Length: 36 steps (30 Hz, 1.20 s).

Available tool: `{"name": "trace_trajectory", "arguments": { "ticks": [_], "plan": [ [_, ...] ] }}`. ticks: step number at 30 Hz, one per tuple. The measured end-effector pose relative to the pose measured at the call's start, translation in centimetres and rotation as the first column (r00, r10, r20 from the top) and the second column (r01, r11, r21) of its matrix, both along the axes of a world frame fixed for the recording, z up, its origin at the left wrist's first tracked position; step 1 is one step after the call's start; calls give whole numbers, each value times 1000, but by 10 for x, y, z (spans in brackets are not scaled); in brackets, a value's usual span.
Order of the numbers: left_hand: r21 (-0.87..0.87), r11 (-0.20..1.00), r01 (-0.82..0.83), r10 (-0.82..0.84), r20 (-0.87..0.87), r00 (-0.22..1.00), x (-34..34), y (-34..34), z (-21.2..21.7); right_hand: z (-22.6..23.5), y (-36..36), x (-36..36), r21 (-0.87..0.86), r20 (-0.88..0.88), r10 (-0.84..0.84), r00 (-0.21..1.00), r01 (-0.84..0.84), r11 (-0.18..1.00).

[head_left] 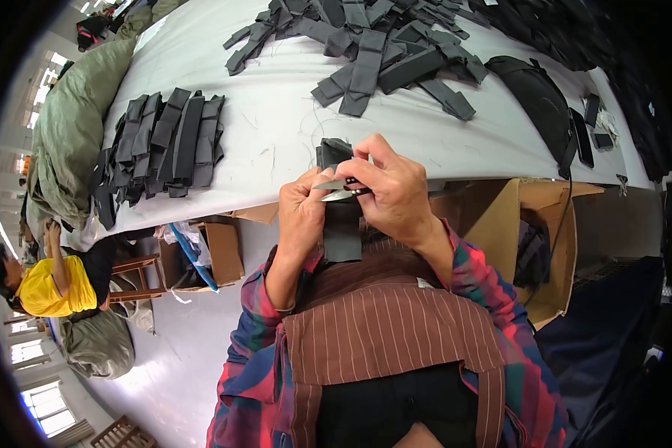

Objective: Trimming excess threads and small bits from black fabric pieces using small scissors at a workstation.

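White table (269, 138), dark fabric strip (343, 243) pinched in left grip (301, 213), lower length beneath it, right grip (397, 194) around snips (338, 196).

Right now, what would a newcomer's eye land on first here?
Probably the open silver blades of the snips, in the right hand at the centre, beside the left hand pinching a dark strip. Next, the heap of dark strips across the table, then the person in yellow at far left.
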<state>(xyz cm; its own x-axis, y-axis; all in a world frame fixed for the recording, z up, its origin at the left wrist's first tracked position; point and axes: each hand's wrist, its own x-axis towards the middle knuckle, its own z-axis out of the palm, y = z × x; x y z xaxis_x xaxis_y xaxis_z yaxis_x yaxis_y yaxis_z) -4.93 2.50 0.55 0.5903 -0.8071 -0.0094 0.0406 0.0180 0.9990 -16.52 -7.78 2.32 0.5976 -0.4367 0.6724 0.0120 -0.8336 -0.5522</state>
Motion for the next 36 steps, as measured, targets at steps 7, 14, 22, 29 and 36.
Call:
{"name": "trace_trajectory", "arguments": {
  "ticks": [7,14,22,29,36],
  "plan": [
    [-35,999,-31,30,-17,999,4,9,5,-1,-2,-6,443,177,241,954,-296,847],
    [-91,995,39,-24,159,987,4,14,14,14,-4,-7,770,198,146,969,-246,588],
    [-110,987,121,-132,-95,987,-1,10,14,9,-16,3,716,216,204,955,-296,632],
    [-109,993,34,-62,-266,962,15,-5,6,-7,-20,-2,-138,-12,241,971,-240,961],
    [-82,997,-5,-32,-438,898,20,-14,18,-16,-28,5,-1,-15,211,977,-211,978]
  ]
}}
